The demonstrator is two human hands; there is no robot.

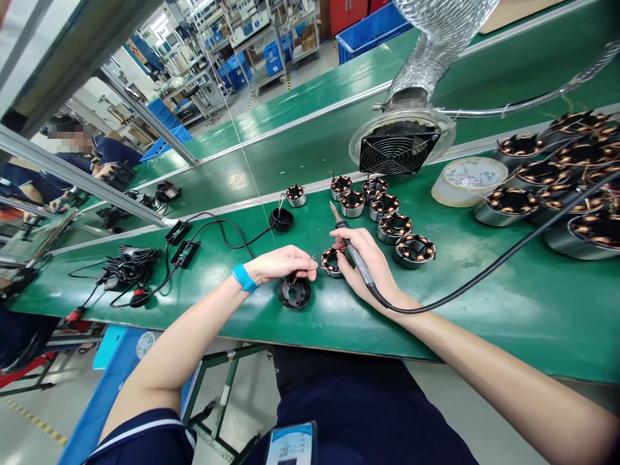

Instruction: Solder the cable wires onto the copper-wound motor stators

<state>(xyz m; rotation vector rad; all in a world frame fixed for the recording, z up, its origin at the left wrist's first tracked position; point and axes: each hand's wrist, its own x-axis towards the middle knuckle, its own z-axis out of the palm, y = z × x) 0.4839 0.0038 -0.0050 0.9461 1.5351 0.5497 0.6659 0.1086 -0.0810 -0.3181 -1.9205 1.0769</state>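
My right hand (365, 261) is closed round a soldering iron (352, 248), its tip pointing up and away from me and its black cable running off to the right. The fingers also rest against a small motor stator (332, 261) with copper windings on the green bench. My left hand (283, 263) has its fingers pinched together just left of that stator, holding something thin that I cannot make out, above a black round housing (294, 292). A blue band is on the left wrist.
Several more stators (393, 227) stand in a cluster behind my hands, and larger ones (513, 201) are stacked at the right. A fume-extractor fan (398, 152), a white dish (469, 179), a black part with wires (281, 219) and cable bundles (128, 265) lie around. A co-worker (104, 155) sits far left.
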